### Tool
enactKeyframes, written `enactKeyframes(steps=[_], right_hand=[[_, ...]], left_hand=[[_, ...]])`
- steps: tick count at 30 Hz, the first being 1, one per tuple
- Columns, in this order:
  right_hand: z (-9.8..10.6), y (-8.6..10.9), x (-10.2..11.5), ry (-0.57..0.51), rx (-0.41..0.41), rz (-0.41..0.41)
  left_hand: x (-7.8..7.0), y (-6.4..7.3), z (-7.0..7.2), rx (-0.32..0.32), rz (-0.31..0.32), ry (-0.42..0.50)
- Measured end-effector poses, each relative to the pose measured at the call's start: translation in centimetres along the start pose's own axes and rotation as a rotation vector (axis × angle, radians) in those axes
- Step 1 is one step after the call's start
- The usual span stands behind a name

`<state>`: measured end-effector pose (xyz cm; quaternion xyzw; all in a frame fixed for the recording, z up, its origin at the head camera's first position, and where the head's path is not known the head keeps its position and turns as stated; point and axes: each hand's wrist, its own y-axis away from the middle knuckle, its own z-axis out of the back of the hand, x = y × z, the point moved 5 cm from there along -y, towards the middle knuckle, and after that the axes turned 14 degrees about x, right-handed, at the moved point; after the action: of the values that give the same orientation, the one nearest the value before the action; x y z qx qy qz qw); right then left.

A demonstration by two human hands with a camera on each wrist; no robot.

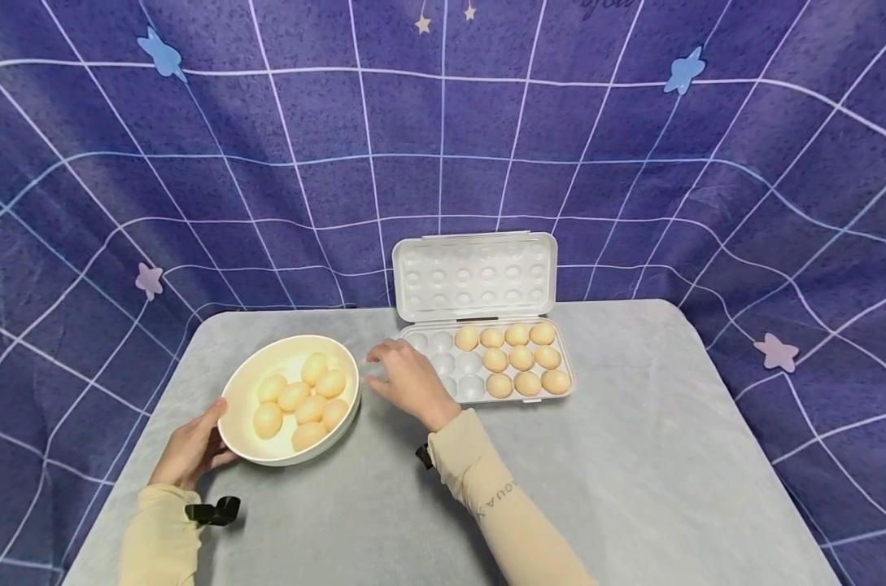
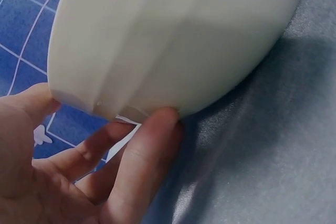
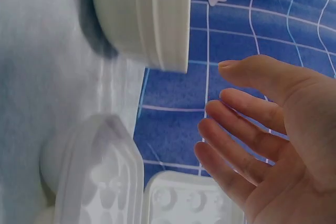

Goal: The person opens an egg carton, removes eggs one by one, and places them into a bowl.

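Observation:
A cream bowl (image 1: 239,443) with several light-brown eggs (image 1: 294,396) inside stands at the left of the table. My left hand (image 1: 186,450) grips its left side, the thumb at the rim and the fingers against the outer wall, as the left wrist view shows. Between the bowl and a white egg carton (image 1: 564,389) is my right hand (image 1: 411,382), its fingers apart and nothing held. In the right wrist view the fingers (image 3: 247,132) are loosely extended. The carton lies with its lid raised; several eggs (image 1: 521,358) fill its right part, while bare cups show at its left.
The raised carton lid (image 1: 476,277) leans back by the table's rear edge. A grey cloth covers the table (image 1: 655,431). Behind and around it hangs a blue curtain (image 1: 443,122) with a grid pattern and stars. A black wrist mount (image 1: 214,511) sits on the left sleeve.

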<state>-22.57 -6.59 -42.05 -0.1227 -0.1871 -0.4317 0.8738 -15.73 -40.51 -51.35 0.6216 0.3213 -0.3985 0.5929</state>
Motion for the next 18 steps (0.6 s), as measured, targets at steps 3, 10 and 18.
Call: enactKeyframes(steps=[3, 10, 18], right_hand=[[0.3, 0.1, -0.8, 0.002, -0.008, -0.017], [0.7, 0.4, -2.5, 0.013, -0.008, -0.055], [1.0, 1.1, -5.1, -0.012, -0.038, -0.085]], left_hand=[[-0.1, 0.0, 0.0, -0.004, -0.001, 0.005], [0.0, 0.2, 0.1, -0.004, -0.020, 0.023], [0.2, -0.2, 0.1, 0.008, -0.005, 0.023]])
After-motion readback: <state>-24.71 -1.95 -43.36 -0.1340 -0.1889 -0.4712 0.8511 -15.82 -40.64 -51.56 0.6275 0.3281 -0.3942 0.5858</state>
